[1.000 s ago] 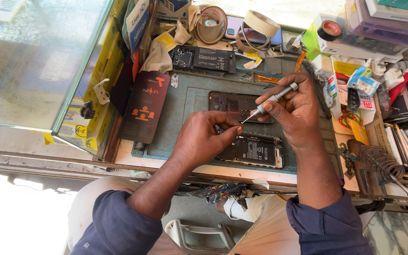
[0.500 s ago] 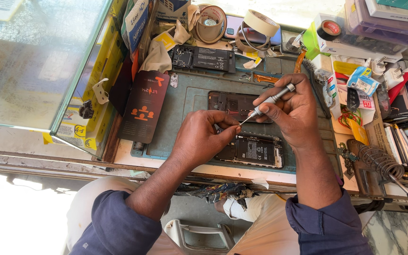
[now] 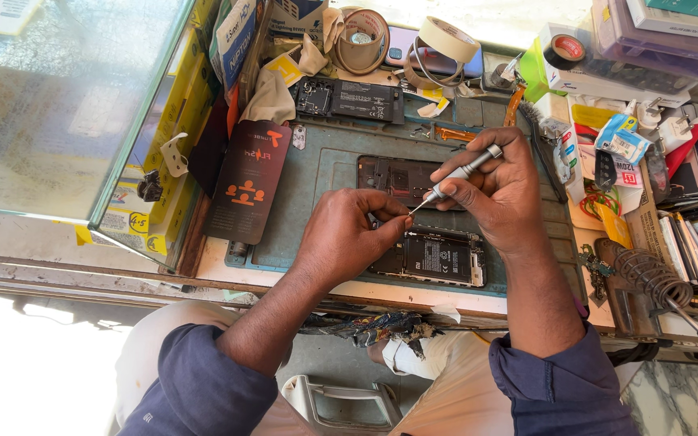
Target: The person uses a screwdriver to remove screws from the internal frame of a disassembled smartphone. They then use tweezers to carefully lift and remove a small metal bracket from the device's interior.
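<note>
- the right hand [image 3: 498, 190] is closed around a slim silver screwdriver [image 3: 460, 173], pinching its shaft between thumb and fingers; the tool slants from 2 o'clock down to 8 o'clock, tip toward the left fingertips.
- the left hand [image 3: 347, 238] has thumb and forefinger pressed together at the screwdriver's tip; whatever they pinch is too small to tell.
- an opened phone [image 3: 438, 258] lies on the teal work mat [image 3: 317, 173], just under both hands, its battery and inner parts showing; the left hand covers its left end.
- a second dark phone panel [image 3: 389, 173] rests at 12 o'clock of the opened phone, partly behind the hands.
- a dark red card [image 3: 250, 190] lies at 9 o'clock of the mat.
- tape rolls [image 3: 446, 44] sit at 12 o'clock, a coiled soldering-iron stand [image 3: 644, 274] at 3 o'clock.
</note>
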